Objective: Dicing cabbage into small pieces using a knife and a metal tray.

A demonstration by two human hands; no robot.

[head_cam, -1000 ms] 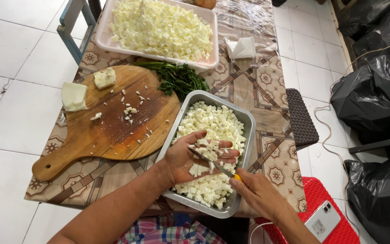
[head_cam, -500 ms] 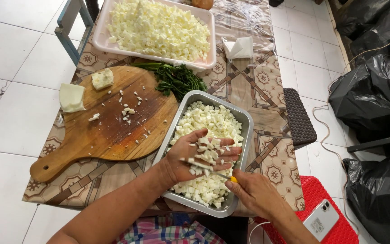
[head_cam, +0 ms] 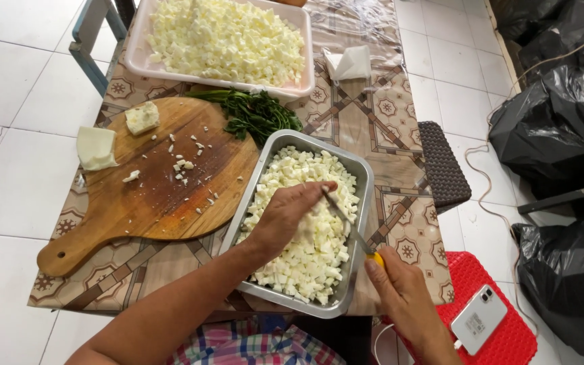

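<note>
Left hand (head_cam: 285, 220) lowered onto cheese cubes (head_cam: 305, 230)

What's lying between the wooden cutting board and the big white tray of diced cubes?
A bunch of green herbs lies there on the patterned tablecloth, seen in the head view.

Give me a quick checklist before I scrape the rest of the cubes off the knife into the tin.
1. Knife over the tin: ok.
2. Right hand grips the yellow handle: ok.
3. Left hand at the blade: ok; whether the fingers are off the edge: cannot tell.
4. Room left in the tin: ok, cubes sit below the rim.
5. Tin fully on the table: not ok, its near corner overhangs.
</note>
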